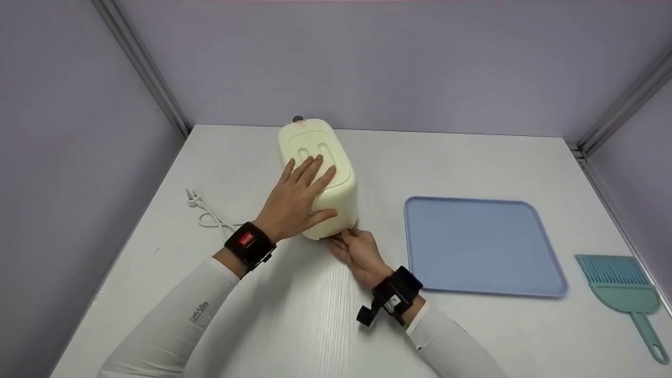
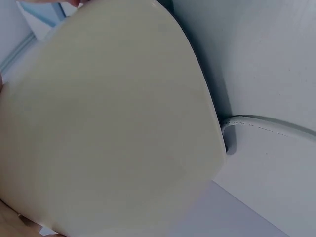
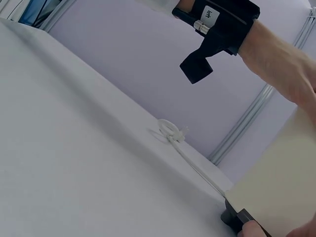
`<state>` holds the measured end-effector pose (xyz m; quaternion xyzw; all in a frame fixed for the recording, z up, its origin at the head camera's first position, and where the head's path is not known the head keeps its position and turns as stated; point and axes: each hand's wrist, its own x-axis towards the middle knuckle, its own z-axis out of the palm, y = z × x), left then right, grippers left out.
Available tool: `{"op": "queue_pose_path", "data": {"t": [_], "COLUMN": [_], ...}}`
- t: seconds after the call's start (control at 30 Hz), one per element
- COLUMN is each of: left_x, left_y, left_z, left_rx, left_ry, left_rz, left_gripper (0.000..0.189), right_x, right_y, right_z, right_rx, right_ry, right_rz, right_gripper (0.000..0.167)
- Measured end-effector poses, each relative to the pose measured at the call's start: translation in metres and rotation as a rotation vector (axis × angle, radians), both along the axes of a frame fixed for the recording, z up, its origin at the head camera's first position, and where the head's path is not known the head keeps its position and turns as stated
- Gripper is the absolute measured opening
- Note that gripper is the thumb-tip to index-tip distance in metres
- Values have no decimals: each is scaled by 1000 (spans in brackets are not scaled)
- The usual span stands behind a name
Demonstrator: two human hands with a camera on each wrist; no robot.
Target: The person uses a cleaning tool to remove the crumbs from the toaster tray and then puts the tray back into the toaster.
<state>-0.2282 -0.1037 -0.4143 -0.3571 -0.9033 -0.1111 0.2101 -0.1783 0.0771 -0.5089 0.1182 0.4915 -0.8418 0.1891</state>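
A cream toaster (image 1: 341, 207) with a covered top stands on the white table, its long side running away from me. My left hand (image 1: 294, 202) rests on its top, fingers spread and straight, thumb down over the near end. At the near bottom edge, my right hand (image 1: 359, 254) grips the toaster's base, some fingertips hidden beneath it. In the right wrist view a right fingertip (image 3: 252, 229) lies against the black base part (image 3: 243, 216). The toaster's smooth cream wall (image 2: 113, 118) fills most of the left wrist view.
A white power cord (image 1: 212, 214) with its plug lies left of the toaster. To the right is a blue tray (image 1: 483, 247), and past it a teal dustpan with brush (image 1: 622, 294) near the table's right edge. Pale panels (image 1: 367, 63) enclose the table's back and sides.
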Motion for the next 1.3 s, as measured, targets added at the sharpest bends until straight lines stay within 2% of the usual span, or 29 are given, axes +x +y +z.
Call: {"op": "queue_pose_path", "data": {"t": [0.2, 0.37, 0.8, 1.3], "left_x": [-1, 0, 0, -1], "left_y": [3, 3, 6, 7], "left_z": [1, 1, 0, -2], "left_rx": [9, 19, 29, 25], "left_ry": [-6, -13, -11, -8], "left_rz": [5, 11, 9, 12], "left_gripper": [82, 82, 83, 83], "right_x": [-3, -5, -4, -2], "right_y": [1, 3, 2, -4], "right_z": [0, -1, 0, 5], "right_rx": [-12, -10, 127, 207], "right_ry": [1, -35, -35, -67], "right_rz": [-12, -20, -32, -65], "right_gripper": [48, 46, 41, 43]}}
